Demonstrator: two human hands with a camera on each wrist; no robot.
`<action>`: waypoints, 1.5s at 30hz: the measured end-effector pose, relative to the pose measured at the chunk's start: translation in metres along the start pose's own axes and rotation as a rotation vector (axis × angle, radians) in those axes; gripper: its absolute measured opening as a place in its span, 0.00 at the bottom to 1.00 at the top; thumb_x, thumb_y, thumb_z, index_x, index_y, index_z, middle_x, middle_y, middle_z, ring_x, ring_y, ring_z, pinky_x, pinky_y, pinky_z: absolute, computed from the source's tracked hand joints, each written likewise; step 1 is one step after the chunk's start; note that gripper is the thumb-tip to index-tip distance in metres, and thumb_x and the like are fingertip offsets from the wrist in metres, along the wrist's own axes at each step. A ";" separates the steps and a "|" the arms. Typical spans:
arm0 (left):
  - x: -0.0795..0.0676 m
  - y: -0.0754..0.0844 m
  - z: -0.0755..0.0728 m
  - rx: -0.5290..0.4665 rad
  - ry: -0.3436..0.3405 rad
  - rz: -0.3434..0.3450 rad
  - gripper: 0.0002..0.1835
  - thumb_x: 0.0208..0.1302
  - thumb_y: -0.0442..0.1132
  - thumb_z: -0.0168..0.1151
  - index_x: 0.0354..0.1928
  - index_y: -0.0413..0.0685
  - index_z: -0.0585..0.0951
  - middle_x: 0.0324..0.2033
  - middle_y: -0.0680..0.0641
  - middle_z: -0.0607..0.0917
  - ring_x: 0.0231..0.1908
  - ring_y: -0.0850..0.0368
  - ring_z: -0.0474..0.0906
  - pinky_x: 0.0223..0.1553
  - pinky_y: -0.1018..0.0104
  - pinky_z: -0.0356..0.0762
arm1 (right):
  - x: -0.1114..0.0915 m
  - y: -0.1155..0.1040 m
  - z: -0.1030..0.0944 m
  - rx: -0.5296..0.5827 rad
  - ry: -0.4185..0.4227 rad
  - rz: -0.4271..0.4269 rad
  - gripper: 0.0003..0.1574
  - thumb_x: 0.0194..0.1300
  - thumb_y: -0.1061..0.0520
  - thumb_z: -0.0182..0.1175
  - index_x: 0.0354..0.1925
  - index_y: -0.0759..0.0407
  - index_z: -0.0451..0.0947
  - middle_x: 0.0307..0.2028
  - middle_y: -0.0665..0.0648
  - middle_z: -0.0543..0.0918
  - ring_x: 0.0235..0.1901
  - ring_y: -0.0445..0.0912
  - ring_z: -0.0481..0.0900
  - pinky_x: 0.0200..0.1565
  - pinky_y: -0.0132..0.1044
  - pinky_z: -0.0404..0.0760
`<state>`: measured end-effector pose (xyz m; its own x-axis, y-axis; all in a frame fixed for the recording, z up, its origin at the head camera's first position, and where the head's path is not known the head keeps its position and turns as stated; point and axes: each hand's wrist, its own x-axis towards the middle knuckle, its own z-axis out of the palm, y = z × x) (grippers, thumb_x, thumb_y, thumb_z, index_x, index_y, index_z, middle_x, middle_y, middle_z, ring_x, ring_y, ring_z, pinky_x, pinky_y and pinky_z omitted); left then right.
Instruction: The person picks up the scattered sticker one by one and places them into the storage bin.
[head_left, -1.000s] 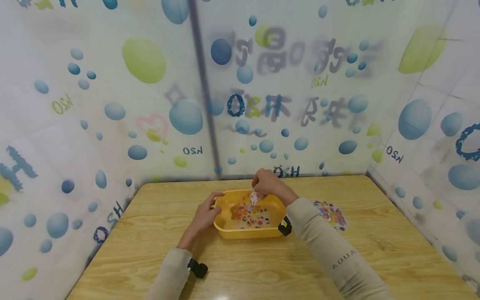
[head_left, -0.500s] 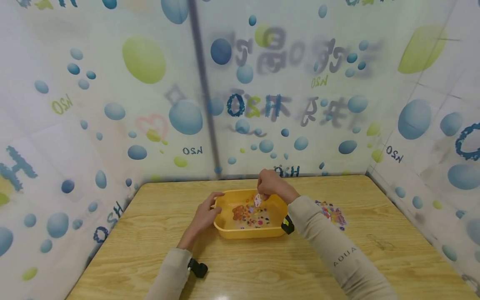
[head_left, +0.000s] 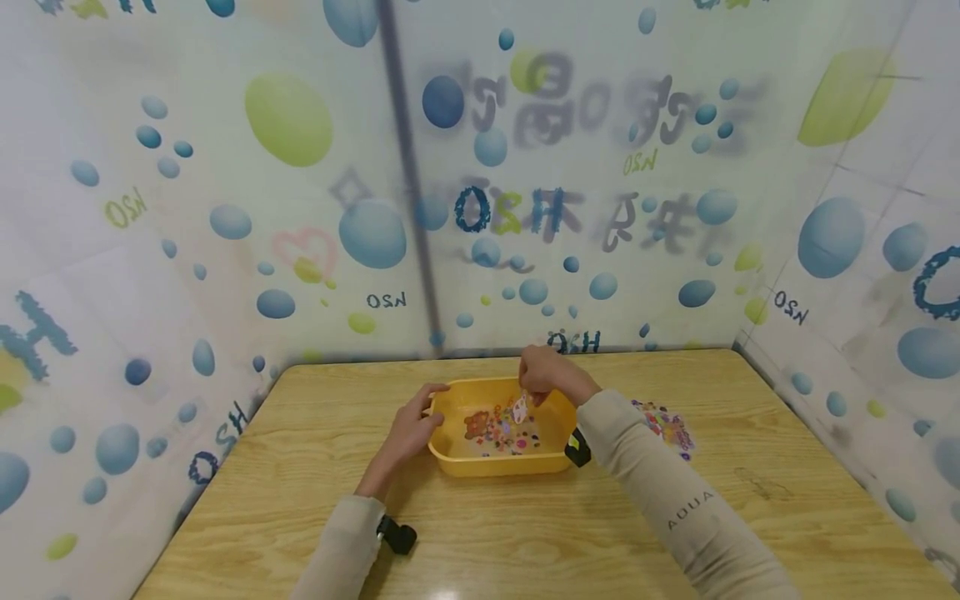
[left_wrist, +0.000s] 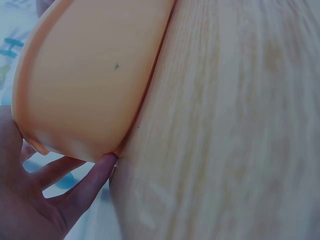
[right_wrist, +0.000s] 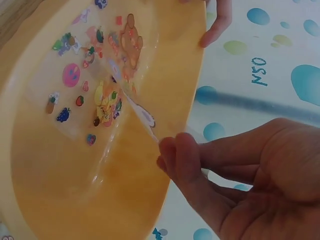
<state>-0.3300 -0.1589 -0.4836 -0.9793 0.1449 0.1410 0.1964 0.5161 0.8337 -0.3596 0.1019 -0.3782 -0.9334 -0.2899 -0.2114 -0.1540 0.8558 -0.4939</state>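
A yellow plastic basin (head_left: 506, 468) stands near the back of the table. Inside its floor lie several small colourful stickers (right_wrist: 71, 75), among them a brown bear sticker (right_wrist: 131, 42). My left hand (head_left: 407, 427) holds the basin's left end; in the left wrist view its fingers (left_wrist: 95, 177) press the outer wall, with the thumb up by the rim. Over the basin's right half, my right hand (head_left: 547, 372) pinches a thin clear sticker (right_wrist: 144, 116) with a pale print between thumb and fingertips. It hangs down toward the other stickers, seen nearly edge-on in the right wrist view.
More colourful stickers (head_left: 667, 429) lie on the wooden table (head_left: 495, 533) to the right of the basin, partly behind the right sleeve. A wall curtain with printed bubbles (head_left: 372, 234) closes off the table's back and sides.
My right hand has shifted a little to the right and slightly lower, with the clear sticker still pinched. The left hand and the basin have stayed in place.
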 end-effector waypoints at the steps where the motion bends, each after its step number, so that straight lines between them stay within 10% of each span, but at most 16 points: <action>1: 0.000 0.000 0.000 -0.001 0.000 -0.001 0.27 0.66 0.32 0.55 0.67 0.55 0.76 0.63 0.34 0.81 0.53 0.42 0.83 0.48 0.51 0.85 | 0.001 0.001 0.000 0.004 -0.006 0.013 0.11 0.71 0.66 0.60 0.45 0.70 0.86 0.28 0.60 0.85 0.23 0.51 0.88 0.38 0.42 0.88; 18: 0.000 0.002 0.000 0.007 -0.001 -0.001 0.27 0.67 0.32 0.55 0.67 0.55 0.76 0.65 0.36 0.80 0.57 0.40 0.82 0.52 0.48 0.84 | 0.007 0.009 0.003 -0.002 -0.028 0.115 0.03 0.66 0.69 0.62 0.35 0.67 0.83 0.22 0.58 0.79 0.19 0.47 0.85 0.31 0.38 0.87; 27: 0.000 0.000 0.000 0.009 0.001 0.001 0.26 0.67 0.32 0.55 0.67 0.55 0.76 0.66 0.36 0.79 0.57 0.40 0.82 0.52 0.48 0.84 | 0.014 0.011 0.004 -0.009 -0.039 0.169 0.16 0.64 0.70 0.65 0.51 0.70 0.77 0.38 0.65 0.84 0.23 0.49 0.88 0.30 0.36 0.87; 45: 0.000 -0.001 0.000 0.021 -0.003 0.012 0.26 0.67 0.33 0.55 0.67 0.55 0.76 0.65 0.35 0.80 0.56 0.39 0.83 0.50 0.48 0.85 | 0.015 0.013 0.007 -0.127 -0.075 0.163 0.20 0.63 0.70 0.61 0.53 0.69 0.73 0.35 0.65 0.82 0.17 0.46 0.82 0.28 0.36 0.85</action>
<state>-0.3297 -0.1598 -0.4844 -0.9767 0.1539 0.1493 0.2092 0.5316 0.8207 -0.3732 0.1054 -0.3937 -0.9232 -0.1704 -0.3445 -0.0470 0.9397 -0.3388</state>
